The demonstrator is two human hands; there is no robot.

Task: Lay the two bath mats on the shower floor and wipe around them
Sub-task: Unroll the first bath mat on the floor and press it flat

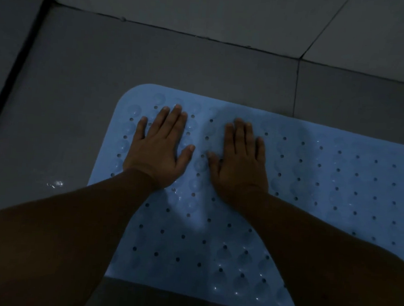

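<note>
A light blue bath mat (326,186) with rows of small holes and suction cups lies flat on the grey tiled shower floor. My left hand (159,147) rests palm down on the mat's far left part, fingers straight and together. My right hand (240,160) lies flat on the mat just to the right of it, fingers straight. Both forearms reach in from the bottom of the view and cover part of the mat. Only one mat is in view.
Grey floor tiles (80,83) surround the mat on the left and far side. The tiled wall base (207,10) runs along the top. A dark joint (23,49) runs down the left. A small wet glint (56,184) lies left of the mat.
</note>
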